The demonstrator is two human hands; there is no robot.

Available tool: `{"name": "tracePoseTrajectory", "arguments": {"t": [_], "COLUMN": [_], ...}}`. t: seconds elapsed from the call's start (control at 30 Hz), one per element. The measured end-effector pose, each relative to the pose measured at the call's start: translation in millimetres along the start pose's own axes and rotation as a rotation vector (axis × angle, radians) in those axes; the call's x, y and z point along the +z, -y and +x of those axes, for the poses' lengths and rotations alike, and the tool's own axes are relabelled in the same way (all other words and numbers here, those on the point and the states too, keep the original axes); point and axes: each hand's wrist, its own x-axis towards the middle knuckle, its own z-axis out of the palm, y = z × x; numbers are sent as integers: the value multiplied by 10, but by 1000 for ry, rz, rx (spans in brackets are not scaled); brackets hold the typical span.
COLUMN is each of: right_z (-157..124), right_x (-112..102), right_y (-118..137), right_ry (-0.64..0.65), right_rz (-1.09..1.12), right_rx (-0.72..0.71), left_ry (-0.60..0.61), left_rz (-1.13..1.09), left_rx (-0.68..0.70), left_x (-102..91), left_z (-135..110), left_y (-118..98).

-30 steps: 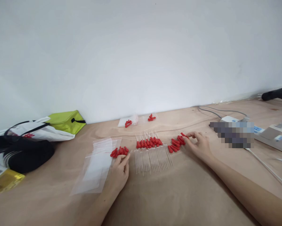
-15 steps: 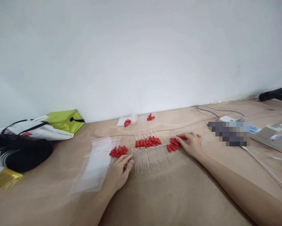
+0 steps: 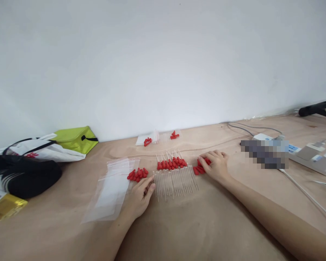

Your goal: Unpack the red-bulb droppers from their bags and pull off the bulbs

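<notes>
My left hand (image 3: 141,197) rests on the table with its thumb apart from the fingers. Its fingertips are by the left end of a row of thin clear glass tubes (image 3: 175,183). Just above that hand lies a small pile of red rubber bulbs (image 3: 137,175). Behind the clear tubes is a row of droppers (image 3: 172,164), with red bulbs toward me and clear stems pointing away. My right hand (image 3: 215,165), fingers spread, lies over another group of red rubber bulbs (image 3: 199,169) and partly hides them.
Clear zip bags (image 3: 111,195) lie left of my left hand. Small bags with red bulbs (image 3: 148,141) sit near the wall. At the left are a black cap (image 3: 29,177), a white bag and a green bag (image 3: 77,139). A power strip (image 3: 301,154) with cables lies right.
My right hand has moved slightly left and toward me, drawing the red bulbs under it closer together. The left hand has stayed almost still.
</notes>
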Motion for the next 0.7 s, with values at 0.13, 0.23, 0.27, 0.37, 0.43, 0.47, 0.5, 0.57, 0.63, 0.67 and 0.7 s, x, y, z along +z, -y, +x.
{"name": "tracePoseTrajectory", "arguments": {"t": [0.13, 0.23, 0.27, 0.37, 0.43, 0.47, 0.5, 0.57, 0.63, 0.67, 0.7], "right_z": [108, 149, 153, 148, 138, 133, 128, 118, 104, 94, 80], "right_x": [107, 211, 239, 294, 311, 315, 316, 309, 286, 268, 246], "right_y": [357, 504, 522, 512, 489, 480, 474, 468, 463, 457, 448], "right_ry": [139, 226, 247, 290, 297, 293, 280, 224, 139, 94, 51], "right_rz": [-13, -78, -97, -115, -106, -96, -82, -38, 22, 58, 99], "right_rx": [-71, -114, -123, -143, -154, -158, -158, -140, -104, -84, -64], "left_ry": [7, -5, -7, -1, 4, 7, 8, 3, -1, -2, 1], "left_rz": [4, 0, -1, -4, -7, -10, -13, -21, -26, -25, -24], "left_rx": [-1, 5, 4, -4, -11, -17, -24, -37, -50, -59, -70], "left_x": [7, 12, 13, 13, 9, 7, 4, -2, -3, -1, 2], "left_z": [3, -2, -4, -6, -5, -4, -2, 1, 3, 5, 6], "left_y": [-4, 2, 5, 13, 13, 11, 8, 2, -1, 0, 3]}}
